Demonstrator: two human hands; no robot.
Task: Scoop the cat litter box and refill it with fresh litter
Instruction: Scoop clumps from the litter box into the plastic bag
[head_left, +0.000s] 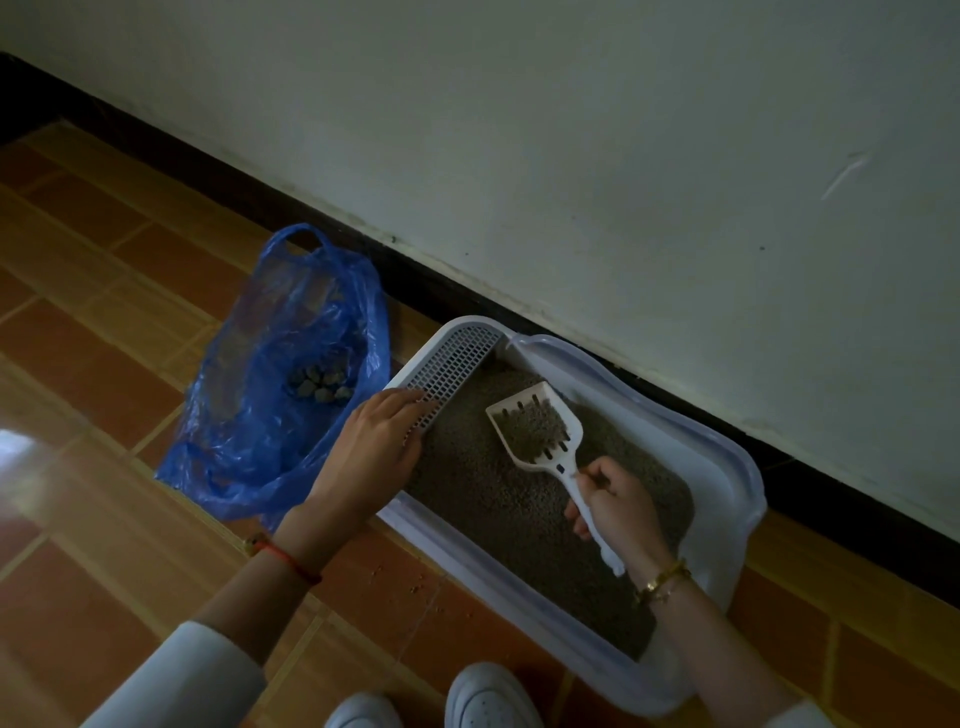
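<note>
A white litter box (727, 467) full of grey-brown litter (498, 514) lies on the floor against the wall. My right hand (618, 509) grips the handle of a white slotted scoop (537, 428), which is held just above the litter with litter in its pan. My left hand (371, 449) rests on the box's left rim, fingers laid on the white grid step (457, 358). To the left an open blue plastic bag (280, 374) lies on the floor, with several dark clumps (319, 384) inside.
The wall with a dark skirting board (519, 306) runs right behind the box. Orange-brown floor tiles (104, 519) lie to the left and front, with a few spilled grains (415, 584). My white shoes (488, 696) are at the bottom edge.
</note>
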